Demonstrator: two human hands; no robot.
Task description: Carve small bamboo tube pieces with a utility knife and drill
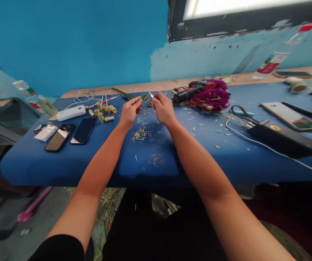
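Note:
My left hand point(131, 110) is closed on a short green piece of bamboo point(144, 98), whose end sticks out past the fingers toward the right. Close by, my right hand point(163, 107) grips a small knife; its short pale blade point(151, 95) points up and left at the bamboo, with a small gap between them. The knife's handle is hidden in my fist. Below both hands, thin shavings point(141, 135) lie scattered on the blue table point(150, 161). Several short tan bamboo tubes point(103, 111) are grouped left of my left hand.
Phones point(83, 130), a white power bank point(71, 113) and a tilted-looking bottle point(37, 99) are at left. A power drill point(188, 93) lies against purple netting point(213, 96) beyond my right hand. Farther right are a black case point(286, 137), a white cable point(254, 141) and another phone point(290, 115).

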